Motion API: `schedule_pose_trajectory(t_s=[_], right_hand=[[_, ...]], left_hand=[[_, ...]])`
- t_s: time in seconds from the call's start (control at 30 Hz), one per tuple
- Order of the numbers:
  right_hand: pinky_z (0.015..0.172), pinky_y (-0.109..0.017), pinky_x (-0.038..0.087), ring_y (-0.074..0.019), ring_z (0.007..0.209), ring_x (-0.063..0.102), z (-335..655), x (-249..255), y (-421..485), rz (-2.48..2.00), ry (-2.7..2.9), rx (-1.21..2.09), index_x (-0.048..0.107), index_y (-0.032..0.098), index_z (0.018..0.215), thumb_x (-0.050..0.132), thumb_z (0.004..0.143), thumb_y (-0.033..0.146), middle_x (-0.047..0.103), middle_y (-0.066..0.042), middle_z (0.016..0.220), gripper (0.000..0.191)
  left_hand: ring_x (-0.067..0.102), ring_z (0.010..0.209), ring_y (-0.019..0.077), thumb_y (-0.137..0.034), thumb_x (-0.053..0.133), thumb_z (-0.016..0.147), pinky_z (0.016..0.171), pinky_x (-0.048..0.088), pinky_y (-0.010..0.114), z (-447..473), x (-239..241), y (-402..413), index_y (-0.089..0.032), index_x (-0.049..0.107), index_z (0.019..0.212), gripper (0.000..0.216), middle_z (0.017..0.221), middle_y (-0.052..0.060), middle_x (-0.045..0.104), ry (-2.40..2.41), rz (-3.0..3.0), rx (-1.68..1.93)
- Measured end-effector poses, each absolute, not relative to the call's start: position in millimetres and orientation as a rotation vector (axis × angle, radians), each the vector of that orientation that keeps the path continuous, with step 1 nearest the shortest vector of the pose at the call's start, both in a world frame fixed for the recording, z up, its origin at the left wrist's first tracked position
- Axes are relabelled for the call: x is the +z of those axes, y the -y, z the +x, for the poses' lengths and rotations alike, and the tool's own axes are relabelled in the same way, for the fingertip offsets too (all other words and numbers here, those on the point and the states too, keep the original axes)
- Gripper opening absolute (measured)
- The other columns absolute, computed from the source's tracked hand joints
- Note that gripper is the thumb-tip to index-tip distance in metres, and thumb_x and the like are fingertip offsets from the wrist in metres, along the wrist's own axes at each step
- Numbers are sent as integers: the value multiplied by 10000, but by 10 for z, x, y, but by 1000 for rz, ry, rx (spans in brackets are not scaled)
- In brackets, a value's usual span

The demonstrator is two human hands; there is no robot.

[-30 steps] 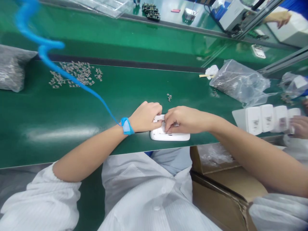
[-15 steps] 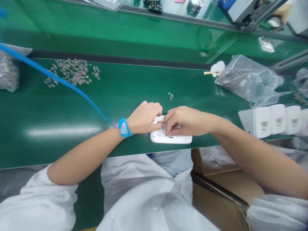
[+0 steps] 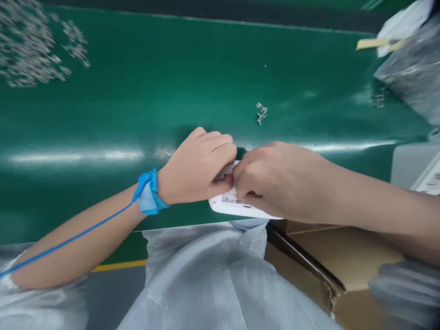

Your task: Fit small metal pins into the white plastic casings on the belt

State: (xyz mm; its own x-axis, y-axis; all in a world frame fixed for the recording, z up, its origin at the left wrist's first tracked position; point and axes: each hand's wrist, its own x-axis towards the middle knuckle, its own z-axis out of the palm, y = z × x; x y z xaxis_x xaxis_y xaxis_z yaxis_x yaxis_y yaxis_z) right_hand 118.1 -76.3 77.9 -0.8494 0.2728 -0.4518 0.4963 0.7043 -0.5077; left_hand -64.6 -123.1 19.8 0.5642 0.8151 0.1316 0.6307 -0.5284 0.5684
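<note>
**Both hands closed on white casing at mat's near edge**

White plastic casing [image 3: 227, 205] lies flat on the green ESD mat [image 3: 103, 101], a white tab [image 3: 225, 171] raised at its top. Left hand [image 3: 195, 167], blue wrist strap [image 3: 147, 192] on, curls its fingers over the tab; right hand [image 3: 271, 181] presses in from the other side, fingertips on the casing. Exact pinch hidden. Step judged: fitting the tab to the casing; calls for steady, even pressure. Loose metal clips [image 3: 261, 113] lie beyond.

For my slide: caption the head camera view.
The left hand and right hand hold a white plastic casing on a green bench mat.
</note>
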Motion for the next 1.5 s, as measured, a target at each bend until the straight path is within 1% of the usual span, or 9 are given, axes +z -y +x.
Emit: schedule_pose_trajectory(t_s=[0.1,0.27,0.43,0.67,0.8,0.93,1.13,1.4,1.5], right_hand=[[543,-326,277,-127,517,453,1193,757,602,501,-2526,-1229,610,224,496,598,811,115,554,-3,538,334],[542,-261,389,-82,616,569,1357,834,300,679,-2609,-1704,769,222,819,648,919,201,679,20,754,158],[563,-268,451,-113,688,622,1705,846,526,1258,-2783,-1595,757,233,897,691,911,255,704,0,825,71],[577,-331,435,-164,662,570,2050,675,1068,2332,-2836,-1107,722,277,840,718,863,251,653,2,755,35],[731,-393,496,-222,825,615,1990,670,1389,1769,-3095,-1010,705,267,969,701,864,272,681,-49,912,105],[854,-446,465,-261,964,547,1863,627,1614,1284,-3189,-668,694,257,1075,694,871,328,635,-102,1118,216],[824,-422,353,-301,1059,459,1759,596,1627,1167,-3061,-439,705,245,1045,629,929,360,574,-125,1205,180],[813,-403,295,-272,1007,434,1695,634,1505,1172,-2970,-724,711,236,1027,656,887,589,565,-107,1183,383],[816,-405,285,-267,1002,430,1687,642,1484,1180,-2963,-763,722,242,985,652,886,589,569,-98,1179,367]], left_hand=[[509,721,190,-240,492,839,701,317,388,-666,227,1233,-223,413,711,151,738,22,536,-1174,2272,491],[513,739,194,-300,511,906,712,353,395,-721,237,1242,-229,460,754,176,789,35,591,-1141,2278,477],[507,743,195,-300,501,911,711,353,387,-734,221,1257,-223,477,798,139,795,42,599,-1153,2333,515],[482,706,177,-285,545,841,695,327,365,-704,168,1229,-222,414,765,164,746,14,552,-1187,2326,606],[463,687,170,-326,566,831,700,320,363,-697,153,1195,-220,417,765,195,751,6,541,-1199,2300,580],[477,707,176,-351,560,837,726,332,369,-694,144,1192,-218,436,768,194,771,11,554,-1213,2294,575],[495,730,190,-345,556,834,722,330,370,-678,138,1220,-217,455,779,172,792,22,573,-1237,2285,581],[497,721,184,-288,570,809,709,317,368,-672,146,1225,-222,428,756,165,761,12,569,-1222,2277,627],[496,729,190,-297,572,813,717,324,369,-678,150,1228,-223,440,764,160,777,20,577,-1235,2276,591]])
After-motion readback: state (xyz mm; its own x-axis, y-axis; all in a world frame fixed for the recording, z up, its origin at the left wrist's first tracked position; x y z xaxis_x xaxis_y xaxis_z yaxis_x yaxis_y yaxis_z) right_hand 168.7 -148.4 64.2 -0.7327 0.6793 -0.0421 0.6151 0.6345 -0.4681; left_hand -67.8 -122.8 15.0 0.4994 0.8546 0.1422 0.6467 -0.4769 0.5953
